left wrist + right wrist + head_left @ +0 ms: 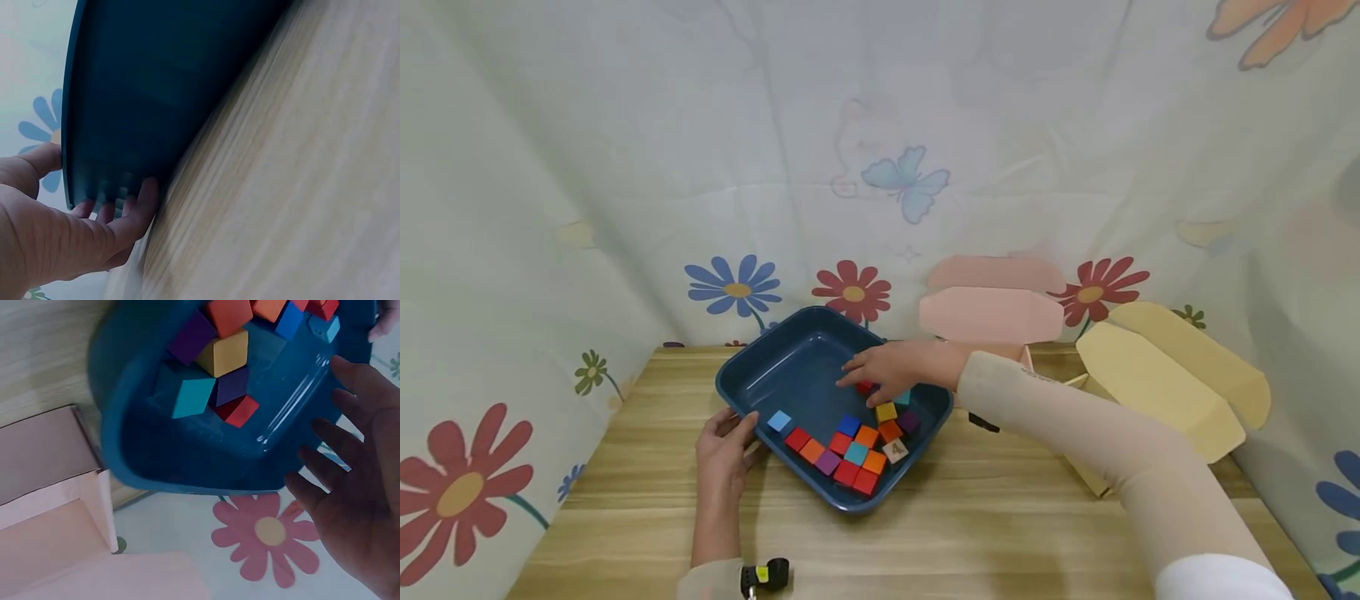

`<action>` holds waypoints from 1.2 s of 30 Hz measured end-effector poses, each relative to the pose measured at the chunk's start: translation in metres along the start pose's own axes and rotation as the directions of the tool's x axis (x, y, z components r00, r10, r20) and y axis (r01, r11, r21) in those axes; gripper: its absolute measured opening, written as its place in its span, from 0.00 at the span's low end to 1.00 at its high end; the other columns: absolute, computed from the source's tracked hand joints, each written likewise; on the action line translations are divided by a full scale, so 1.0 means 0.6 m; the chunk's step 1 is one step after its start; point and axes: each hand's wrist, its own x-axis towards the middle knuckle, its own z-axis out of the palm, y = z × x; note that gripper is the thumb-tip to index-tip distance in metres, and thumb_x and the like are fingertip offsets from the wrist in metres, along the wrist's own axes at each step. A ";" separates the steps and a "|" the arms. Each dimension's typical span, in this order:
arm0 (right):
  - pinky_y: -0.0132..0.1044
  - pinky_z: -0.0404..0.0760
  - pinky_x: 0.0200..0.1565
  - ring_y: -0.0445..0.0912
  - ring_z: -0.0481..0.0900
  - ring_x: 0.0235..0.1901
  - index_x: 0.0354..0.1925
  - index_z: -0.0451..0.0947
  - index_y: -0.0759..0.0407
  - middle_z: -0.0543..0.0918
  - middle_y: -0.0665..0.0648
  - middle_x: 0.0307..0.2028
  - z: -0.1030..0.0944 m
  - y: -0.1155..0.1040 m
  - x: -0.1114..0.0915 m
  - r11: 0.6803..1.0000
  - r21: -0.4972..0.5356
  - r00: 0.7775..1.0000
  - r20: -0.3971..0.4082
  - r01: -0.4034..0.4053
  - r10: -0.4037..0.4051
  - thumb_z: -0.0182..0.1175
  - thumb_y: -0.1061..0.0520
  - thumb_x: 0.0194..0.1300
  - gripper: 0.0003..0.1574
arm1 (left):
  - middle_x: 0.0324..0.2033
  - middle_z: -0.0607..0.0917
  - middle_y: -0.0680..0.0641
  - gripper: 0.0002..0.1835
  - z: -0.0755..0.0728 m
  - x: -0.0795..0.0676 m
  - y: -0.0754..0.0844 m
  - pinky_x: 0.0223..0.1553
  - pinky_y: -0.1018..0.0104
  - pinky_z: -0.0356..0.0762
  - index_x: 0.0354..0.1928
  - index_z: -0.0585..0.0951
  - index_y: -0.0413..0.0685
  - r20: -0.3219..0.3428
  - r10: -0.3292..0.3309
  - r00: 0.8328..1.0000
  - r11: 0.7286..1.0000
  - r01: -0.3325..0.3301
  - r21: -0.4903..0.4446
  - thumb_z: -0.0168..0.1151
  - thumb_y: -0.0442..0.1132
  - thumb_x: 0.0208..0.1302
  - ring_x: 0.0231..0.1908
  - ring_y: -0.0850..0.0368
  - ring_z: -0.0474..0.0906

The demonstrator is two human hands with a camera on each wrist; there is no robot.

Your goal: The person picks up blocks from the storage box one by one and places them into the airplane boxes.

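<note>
Presently, my right hand [895, 367] is partly covering a red block [865, 388] in the head view; a dark purple block [231, 385] beside it is showing more plainly from the right wrist. My right sleeve [1075, 425] is crossing in front of the pink box [992, 315] and the yellow box [1157, 383], hiding part of each. From the left wrist, the outer wall is appearing very dark, and I cannot tell whether the tray's base is lying flat. The blue tray [797, 367] is occupying the wooden table [625, 500], with its coloured blocks [857, 453] gathering toward the near and right sides; a pale block marked 4 [895, 452] is sitting among them, and a light blue block [779, 421] is lying near the left corner. My left hand [726, 446] is gripping that corner, thumb at the rim, fingers curling against the outside. My right hand is hovering palm-down with fingers spread apart, clasping nothing.
</note>
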 end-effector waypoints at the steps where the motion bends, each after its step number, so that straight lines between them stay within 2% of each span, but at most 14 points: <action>1: 0.46 0.65 0.72 0.50 0.58 0.76 0.78 0.59 0.42 0.59 0.54 0.77 -0.001 0.003 0.012 1.000 -0.006 1.000 0.008 -0.015 0.015 0.58 0.44 0.76 0.38 | 0.64 0.65 0.42 0.39 0.000 0.000 0.000 0.48 0.59 0.84 0.77 0.56 0.42 0.001 -0.003 1.000 1.000 0.003 -0.001 0.65 0.36 0.70 0.50 0.54 0.77; 6: 0.45 0.70 0.69 0.50 0.66 0.70 0.77 0.63 0.43 0.65 0.55 0.75 -0.003 0.015 0.065 0.994 0.002 0.994 0.036 -0.106 0.106 0.60 0.46 0.75 0.37 | 0.61 0.67 0.44 0.40 0.001 0.002 -0.001 0.48 0.59 0.84 0.77 0.56 0.42 0.009 -0.002 1.000 1.000 0.002 -0.003 0.65 0.36 0.70 0.49 0.55 0.77; 10: 0.45 0.75 0.64 0.48 0.71 0.63 0.75 0.66 0.41 0.71 0.53 0.70 0.006 0.016 0.085 0.980 0.035 0.979 0.058 -0.197 0.195 0.64 0.45 0.72 0.37 | 0.64 0.66 0.42 0.40 0.000 0.002 -0.002 0.49 0.57 0.84 0.78 0.56 0.42 0.010 -0.006 1.000 1.000 0.005 0.009 0.65 0.37 0.70 0.52 0.53 0.77; 14: 0.40 0.80 0.57 0.44 0.76 0.53 0.68 0.74 0.42 0.79 0.49 0.59 0.014 0.012 0.093 0.970 0.072 0.971 0.081 -0.232 0.226 0.70 0.45 0.67 0.34 | 0.66 0.65 0.41 0.40 -0.003 -0.001 -0.006 0.49 0.58 0.84 0.78 0.56 0.42 0.012 -0.008 1.000 1.000 0.008 0.018 0.65 0.38 0.70 0.52 0.53 0.77; 20: 0.38 0.82 0.46 0.45 0.78 0.43 0.50 0.86 0.45 0.83 0.47 0.44 0.007 0.008 0.103 0.965 0.127 0.972 0.062 -0.231 0.225 0.74 0.52 0.63 0.17 | 0.62 0.66 0.43 0.40 -0.007 -0.001 -0.009 0.46 0.59 0.84 0.77 0.56 0.42 -0.002 0.002 1.000 1.000 -0.002 0.014 0.65 0.38 0.70 0.47 0.57 0.79; 24: 0.37 0.82 0.42 0.46 0.77 0.40 0.44 0.87 0.45 0.83 0.47 0.41 0.013 0.012 0.105 0.951 0.165 0.965 0.042 -0.262 0.259 0.73 0.55 0.63 0.11 | 0.62 0.67 0.43 0.39 -0.002 0.002 -0.008 0.46 0.59 0.84 0.77 0.57 0.42 0.013 0.003 1.000 1.000 -0.003 0.006 0.65 0.38 0.70 0.48 0.56 0.78; 29: 0.35 0.82 0.39 0.45 0.77 0.39 0.40 0.88 0.45 0.83 0.48 0.40 0.031 0.017 0.108 0.933 0.219 0.956 -0.008 -0.285 0.293 0.75 0.58 0.61 0.09 | 0.60 0.67 0.45 0.38 0.002 0.002 -0.008 0.45 0.59 0.85 0.76 0.58 0.42 0.017 -0.002 1.000 1.000 0.002 -0.002 0.65 0.36 0.70 0.45 0.59 0.79; 36: 0.36 0.84 0.36 0.44 0.80 0.35 0.31 0.90 0.46 0.85 0.46 0.36 0.029 0.005 0.107 0.881 0.302 0.911 -0.082 -0.363 0.404 0.78 0.60 0.56 0.08 | 0.60 0.67 0.44 0.39 -0.001 0.000 -0.002 0.47 0.58 0.84 0.77 0.57 0.41 0.007 0.001 1.000 1.000 -0.001 0.004 0.65 0.37 0.70 0.48 0.56 0.79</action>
